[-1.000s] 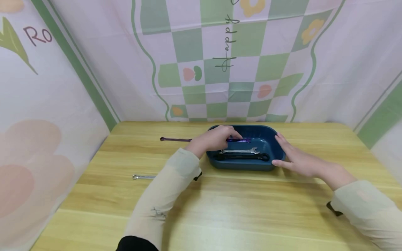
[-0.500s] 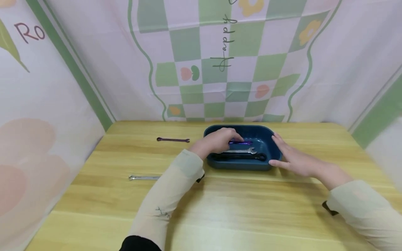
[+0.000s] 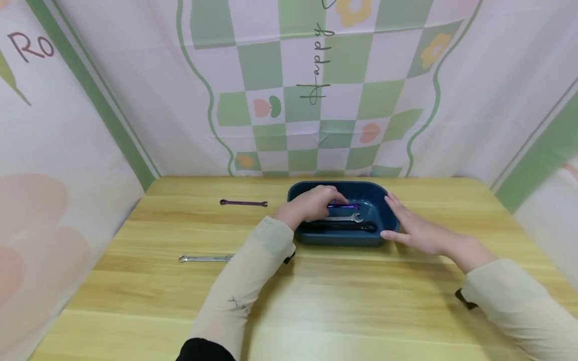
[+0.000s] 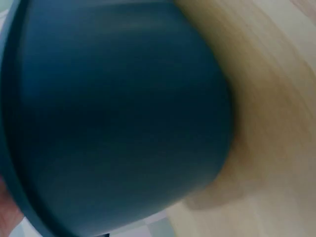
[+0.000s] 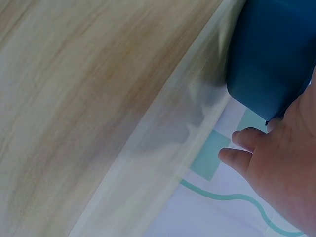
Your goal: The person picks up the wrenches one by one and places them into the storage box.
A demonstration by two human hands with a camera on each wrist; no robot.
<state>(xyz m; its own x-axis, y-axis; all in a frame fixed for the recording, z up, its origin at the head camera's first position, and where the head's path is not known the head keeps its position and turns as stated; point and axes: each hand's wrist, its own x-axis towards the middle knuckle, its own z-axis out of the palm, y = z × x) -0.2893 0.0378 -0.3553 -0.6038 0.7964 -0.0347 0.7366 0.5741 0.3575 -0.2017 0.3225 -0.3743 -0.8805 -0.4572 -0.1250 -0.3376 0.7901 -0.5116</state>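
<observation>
A dark blue basin stands near the back of the table; its outer wall fills much of the left wrist view. Reaching in over the rim, my left hand has curled fingers at a shiny purple wrench and appears to hold it low inside. A silver open-ended wrench and a black wrench lie in front of it in the basin, their left parts hidden by the hand. My right hand, fingers and thumb spread, touches the basin's right end.
On the wooden table, a darker purple wrench lies left of the basin. Nearer the front, another silver wrench is partly covered by the left sleeve. A patterned cloth hangs behind the table.
The left hand has lowered the shiny purple wrench slightly inside the basin, then stayed nearly still. The right hand keeps its place at the basin. The whole head view has drifted a little.
</observation>
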